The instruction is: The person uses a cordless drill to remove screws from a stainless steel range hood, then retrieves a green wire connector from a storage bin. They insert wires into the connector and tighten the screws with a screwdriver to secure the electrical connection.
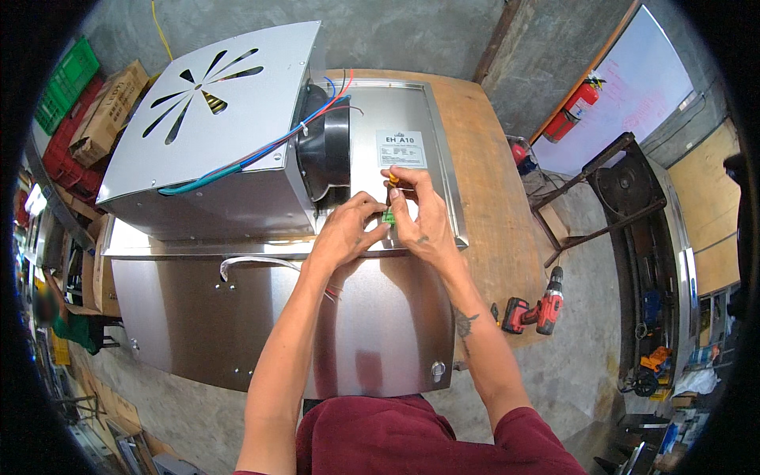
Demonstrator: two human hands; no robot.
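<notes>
My right hand is closed around a small screwdriver with a yellow-orange handle, held upright. Its tip points down at a small green terminal block, which the fingers of my left hand pinch from the left. Both hands meet just above the metal rim of a stainless steel hood panel. Beside them, a grey metal motor housing with petal-shaped slots stands on the panel. Its black round outlet faces my hands. Blue, red and green wires run along the housing and past the outlet.
A curved steel front panel with white cable lies nearest me. A red-black cordless drill rests at the wooden table's right edge. Beyond are a dark metal stand and a fire extinguisher. Crates and cartons stand left.
</notes>
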